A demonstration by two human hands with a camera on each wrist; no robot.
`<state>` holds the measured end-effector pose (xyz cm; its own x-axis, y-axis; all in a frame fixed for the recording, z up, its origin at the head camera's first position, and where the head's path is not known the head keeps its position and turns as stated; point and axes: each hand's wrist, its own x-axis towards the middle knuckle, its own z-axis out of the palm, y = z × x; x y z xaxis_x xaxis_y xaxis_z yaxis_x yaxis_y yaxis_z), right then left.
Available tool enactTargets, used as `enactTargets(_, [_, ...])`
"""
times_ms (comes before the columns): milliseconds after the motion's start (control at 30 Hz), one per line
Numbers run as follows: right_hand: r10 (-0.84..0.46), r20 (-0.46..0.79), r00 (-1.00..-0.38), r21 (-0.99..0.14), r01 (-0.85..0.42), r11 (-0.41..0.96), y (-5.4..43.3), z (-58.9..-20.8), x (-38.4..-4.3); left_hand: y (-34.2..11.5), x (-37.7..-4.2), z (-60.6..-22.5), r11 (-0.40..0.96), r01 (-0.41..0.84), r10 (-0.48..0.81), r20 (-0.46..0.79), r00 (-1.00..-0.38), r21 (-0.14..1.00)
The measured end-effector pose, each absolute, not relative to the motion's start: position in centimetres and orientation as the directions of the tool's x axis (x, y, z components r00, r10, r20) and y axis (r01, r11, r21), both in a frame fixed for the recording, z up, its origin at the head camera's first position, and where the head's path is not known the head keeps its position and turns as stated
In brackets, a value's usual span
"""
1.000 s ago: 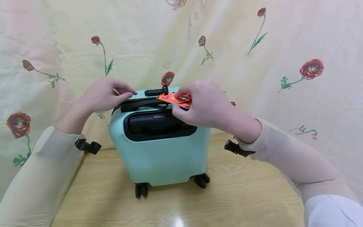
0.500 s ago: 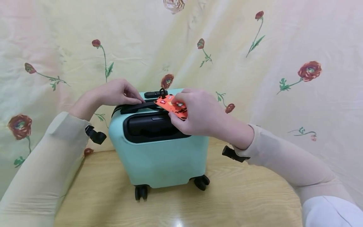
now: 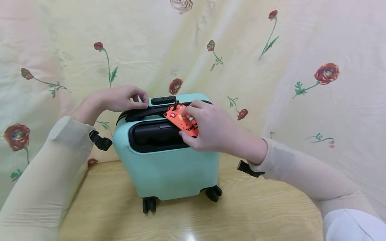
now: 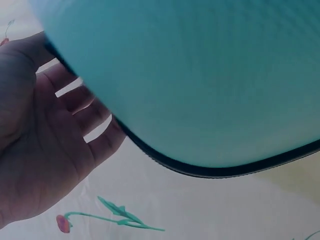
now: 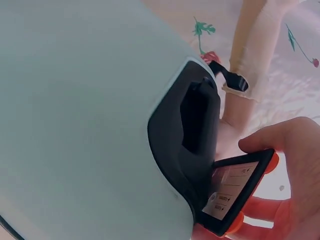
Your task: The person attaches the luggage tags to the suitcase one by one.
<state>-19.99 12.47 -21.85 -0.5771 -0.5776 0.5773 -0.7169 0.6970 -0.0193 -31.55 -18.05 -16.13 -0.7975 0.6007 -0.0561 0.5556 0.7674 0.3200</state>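
A mint-green suitcase [image 3: 181,174] stands upright, with a black top handle [image 3: 144,113] and a black recessed panel [image 3: 150,135] in its near face. My right hand [image 3: 211,125] pinches an orange luggage tag [image 3: 184,118] between thumb and fingers; its loop hangs by the handle. In the right wrist view, the back of the luggage tag [image 5: 231,187] shows a black-framed card with printed lines. My left hand [image 3: 120,98] has thumb and index fingertips together at the black zipper edge beside the handle. Whether something small is pinched there is hidden.
The suitcase's black wheels [image 3: 149,205] rest on a wooden tabletop [image 3: 187,221]. Behind hangs a pale curtain [image 3: 256,77] printed with red flowers. A black combination lock [image 3: 163,100] sits on the suitcase top.
My left hand has come down onto the suitcase's top edge, then shifted slightly left. My right hand has lowered, tilting the luggage tag so that its printed front shows more.
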Motion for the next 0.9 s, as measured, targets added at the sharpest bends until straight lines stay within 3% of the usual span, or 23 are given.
enactTargets(233, [-0.581, 0.602, -0.548, 0.019, -0.717, 0.696, 12.2, -22.9, -20.3, -17.8, -30.8, -15.7, 0.754, 0.562, 0.59, 0.025, -0.807, 0.341])
enactTargets(433, [-0.561, 0.619, -0.55, -0.02, -0.725, 0.688, 11.8, -23.3, -20.4, -16.8, -30.0, -15.3, 0.732, 0.597, 0.542, 0.249, -0.802, 0.328])
enactTargets(700, [-0.59, 0.593, -0.548, -0.109, -0.781, 0.615, 11.2, -22.3, -20.9, -14.9, -28.6, -14.8, 0.651, 0.539, 0.403, 0.359, -0.842, 0.535])
enactTargets(900, [-0.609, 0.593, -0.526, -0.119, -0.806, 0.58, 10.8, -21.3, -22.3, -13.7, -28.3, -15.4, 0.581, 0.538, 0.367, 0.394, -0.843, 0.61])
